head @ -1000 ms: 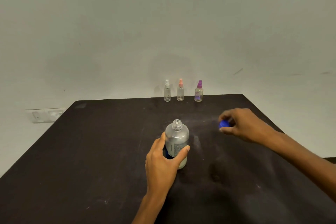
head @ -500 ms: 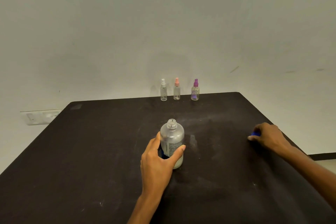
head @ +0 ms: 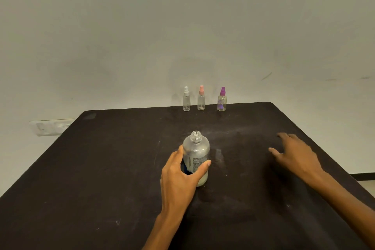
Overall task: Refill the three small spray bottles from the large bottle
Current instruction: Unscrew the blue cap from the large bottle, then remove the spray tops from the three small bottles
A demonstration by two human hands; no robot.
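Head view: your left hand (head: 180,178) grips the uncapped large bottle (head: 195,156) on the worktop (head: 101,168).
Right hand (head: 294,152): spread, empty.
Left to do: three spray bottles (head: 201,98) capped, unfilled.

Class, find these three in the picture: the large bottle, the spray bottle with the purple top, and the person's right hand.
large bottle (head: 196,149): head view, on its clear upper body.
spray bottle with the purple top (head: 221,103): head view, on its body.
right hand (head: 295,153): head view, on the back of the hand.
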